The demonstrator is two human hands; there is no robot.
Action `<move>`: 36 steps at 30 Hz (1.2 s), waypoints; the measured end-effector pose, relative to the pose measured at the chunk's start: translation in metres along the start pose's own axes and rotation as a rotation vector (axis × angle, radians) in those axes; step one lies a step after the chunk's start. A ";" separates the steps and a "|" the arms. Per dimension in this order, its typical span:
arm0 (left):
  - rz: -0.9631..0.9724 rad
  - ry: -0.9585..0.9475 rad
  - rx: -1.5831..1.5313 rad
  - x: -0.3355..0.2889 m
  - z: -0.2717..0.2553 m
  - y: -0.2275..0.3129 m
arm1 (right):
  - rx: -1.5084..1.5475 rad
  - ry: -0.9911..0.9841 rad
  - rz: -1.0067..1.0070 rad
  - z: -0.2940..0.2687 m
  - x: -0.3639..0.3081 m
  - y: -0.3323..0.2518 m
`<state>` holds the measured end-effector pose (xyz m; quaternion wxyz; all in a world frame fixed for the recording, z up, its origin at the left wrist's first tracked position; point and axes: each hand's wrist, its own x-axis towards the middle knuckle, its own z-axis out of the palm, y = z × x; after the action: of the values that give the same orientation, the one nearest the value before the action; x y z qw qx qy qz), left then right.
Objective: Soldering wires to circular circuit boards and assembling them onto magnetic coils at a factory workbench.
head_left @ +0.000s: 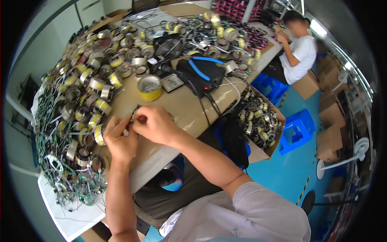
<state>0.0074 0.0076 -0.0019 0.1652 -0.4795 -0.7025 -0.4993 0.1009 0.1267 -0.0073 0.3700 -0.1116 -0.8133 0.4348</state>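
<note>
Over the near part of the table, my left hand (121,139) and my right hand (155,126) meet with fingers closed in a pinch. Between the fingertips is something small and dark, mostly hidden by the fingers, too small to name. A heap of ring-shaped wire coils (102,105) with yellow bands lies just left of my left hand. Beyond my right hand stands a round yellow tub (150,95) holding small greyish pieces. Farther back, blue-handled pliers (200,69) rest on a dark case.
Green and white wire bundles (60,173) hang along the left table edge. A black fan (169,48) stands at the back. To the right are a cardboard box (262,151) of coils, a blue stool (297,131), and a seated person (300,52) in white.
</note>
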 end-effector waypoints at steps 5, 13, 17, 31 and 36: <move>0.031 -0.055 -0.034 0.004 -0.002 0.000 | 0.033 0.011 0.051 -0.004 -0.001 -0.003; -0.056 -0.120 -0.083 0.007 -0.007 -0.001 | 0.006 -0.010 -0.046 -0.008 0.003 0.000; -0.301 -0.159 -0.160 0.002 -0.016 -0.023 | -0.060 -0.033 -0.148 -0.023 0.008 -0.009; -0.526 -0.140 -0.265 0.015 -0.008 0.003 | -0.465 -0.063 -0.111 -0.074 -0.048 -0.009; -0.397 -0.016 -0.379 0.008 -0.009 -0.009 | -0.320 -0.062 -0.145 -0.059 -0.046 0.004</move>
<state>-0.0062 0.0033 0.0031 -0.0342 -0.3588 -0.6780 -0.6407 0.1739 0.1428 -0.0133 0.3527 -0.0969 -0.8891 0.2752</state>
